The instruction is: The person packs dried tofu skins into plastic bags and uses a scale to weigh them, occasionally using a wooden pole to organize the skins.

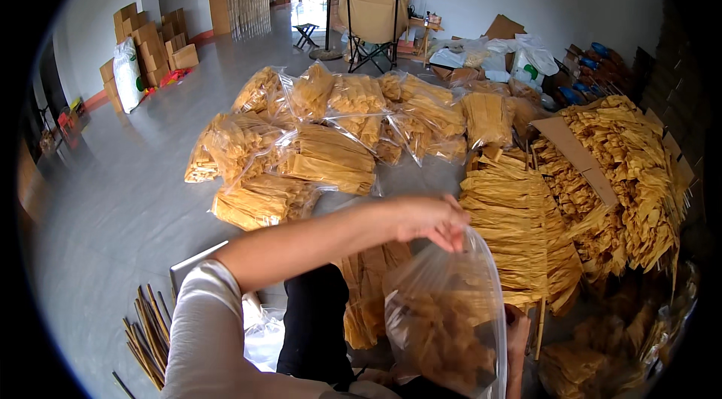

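My left arm reaches across to the right, and my left hand (435, 223) is closed on the upper rim of a clear plastic bag (451, 271), pulling it up taut. Inside the bag's lower part are crinkled golden-yellow dried sheets (440, 331), resembling dried tofu skin. At the bag's right edge shows a part of my right hand (517, 335); its fingers are mostly hidden. Left of the bag lies a loose bundle of the same sheets (365, 301), by my dark-clothed leg (314, 316).
Filled clear bags (323, 154) lie across the grey floor ahead. Right stands a large heap of yellow sheets (624, 151) with a cardboard strip (575, 158) on it. Thin sticks (150, 335) lie at lower left. A folding chair (372, 19) and cartons (154, 45) stand farther back.
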Demonstrator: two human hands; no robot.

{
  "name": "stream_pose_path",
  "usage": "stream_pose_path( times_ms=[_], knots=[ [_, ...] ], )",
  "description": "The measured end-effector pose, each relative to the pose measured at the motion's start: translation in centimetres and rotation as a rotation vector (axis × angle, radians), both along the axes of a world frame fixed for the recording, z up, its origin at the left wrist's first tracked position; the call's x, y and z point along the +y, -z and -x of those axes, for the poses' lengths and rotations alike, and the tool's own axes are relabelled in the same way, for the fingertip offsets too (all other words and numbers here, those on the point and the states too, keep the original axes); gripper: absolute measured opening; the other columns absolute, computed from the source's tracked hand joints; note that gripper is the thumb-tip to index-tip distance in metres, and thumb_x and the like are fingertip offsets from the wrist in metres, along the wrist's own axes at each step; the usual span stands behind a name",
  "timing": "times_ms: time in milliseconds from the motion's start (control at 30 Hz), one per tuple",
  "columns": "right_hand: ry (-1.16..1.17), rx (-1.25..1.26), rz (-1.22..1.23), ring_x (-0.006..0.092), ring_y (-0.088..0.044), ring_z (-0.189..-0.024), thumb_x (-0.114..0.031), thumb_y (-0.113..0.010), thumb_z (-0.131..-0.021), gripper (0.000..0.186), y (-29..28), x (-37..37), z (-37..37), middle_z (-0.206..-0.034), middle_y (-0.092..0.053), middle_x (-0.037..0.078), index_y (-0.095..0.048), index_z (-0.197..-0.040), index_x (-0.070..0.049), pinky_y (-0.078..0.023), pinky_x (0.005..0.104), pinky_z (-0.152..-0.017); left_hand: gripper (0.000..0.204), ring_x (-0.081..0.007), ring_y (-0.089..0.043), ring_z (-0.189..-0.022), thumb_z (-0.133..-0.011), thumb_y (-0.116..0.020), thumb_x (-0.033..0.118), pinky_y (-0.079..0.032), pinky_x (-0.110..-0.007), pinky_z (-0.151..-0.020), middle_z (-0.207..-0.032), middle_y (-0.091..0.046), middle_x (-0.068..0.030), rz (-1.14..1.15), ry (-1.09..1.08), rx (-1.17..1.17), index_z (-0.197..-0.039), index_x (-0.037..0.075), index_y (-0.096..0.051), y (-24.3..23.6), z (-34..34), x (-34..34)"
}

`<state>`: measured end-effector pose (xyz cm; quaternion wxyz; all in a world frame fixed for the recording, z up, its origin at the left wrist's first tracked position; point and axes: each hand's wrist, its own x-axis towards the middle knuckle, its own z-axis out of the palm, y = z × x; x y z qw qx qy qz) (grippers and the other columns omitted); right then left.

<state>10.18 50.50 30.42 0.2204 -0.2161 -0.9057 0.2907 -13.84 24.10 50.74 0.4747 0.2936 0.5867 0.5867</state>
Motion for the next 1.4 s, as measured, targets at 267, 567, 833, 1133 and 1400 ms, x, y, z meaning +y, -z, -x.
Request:
stream_pose_path(
  times_ms=[267, 567, 833, 1133, 1400],
  knots=[
    [0.063, -0.078, -0.09, 0.0271, -0.064, -0.07, -0.01, -0.061, -0.078, 0.019, -3.0, -3.0, 0.7, -0.077, -0.064, 0.018, -0.064, -0.093, 0.002, -0.05, 0.0335, -0.063, 0.018, -0.0114, -0.052, -0.083, -0.08, -0.044, 0.005, -0.029, -0.034, -0.096, -0.071, -0.061, -0.0028, -0.532, -0.997, 0.731, -0.076, 0.008, -0.061, -12.3, 21.6, -6.3],
    [0.026, -0.109, -0.061, 0.0268, -0.064, -0.069, -0.008, -0.061, -0.076, 0.018, -2.3, -2.8, 1.6, -0.077, -0.065, 0.016, -0.064, -0.091, 0.002, -0.05, 0.0347, -0.063, 0.078, -0.0456, -0.006, -0.131, -0.074, -0.059, 0.022, -0.009, -0.061, -0.102, -0.143, -0.014, -0.0232, 1.177, -1.116, 1.033, -0.139, 0.014, -0.018, 0.6, 27.5, -18.5],
    [0.027, -0.07, -0.148, 0.0296, -0.063, -0.07, -0.009, -0.06, -0.077, 0.018, -3.0, -3.5, 2.0, -0.077, -0.064, 0.017, -0.064, -0.091, 0.001, -0.049, 0.036, -0.063, 0.092, -0.0336, -0.029, -0.128, -0.076, -0.064, 0.034, -0.028, -0.035, -0.103, -0.137, -0.027, -0.0262, 0.744, -0.202, 1.001, -0.139, 0.001, -0.006, 14.4, 19.0, -13.4],
    [0.017, -0.064, -0.11, 0.032, -0.062, -0.074, -0.009, -0.059, -0.077, 0.018, -2.4, -3.7, 2.3, -0.08, -0.063, 0.018, -0.063, -0.092, 0.0, -0.048, 0.0376, -0.065, 0.075, -0.0331, -0.038, -0.121, -0.081, -0.058, 0.032, -0.031, -0.036, -0.1, -0.133, -0.036, -0.0232, 0.543, 0.279, 0.904, -0.136, -0.001, -0.019, 15.6, 8.2, -7.4],
    [0.099, -0.034, -0.099, 0.0331, -0.062, -0.075, -0.01, -0.059, -0.077, 0.018, -2.8, -3.3, 1.2, -0.083, -0.063, 0.019, -0.064, -0.092, -0.001, -0.049, 0.0368, -0.068, 0.062, -0.0345, -0.043, -0.115, -0.082, -0.056, 0.023, -0.036, -0.037, -0.095, -0.129, -0.041, -0.0233, 0.465, 0.498, 0.971, -0.134, 0.002, -0.028, 15.5, 3.2, -1.1]
  ],
)
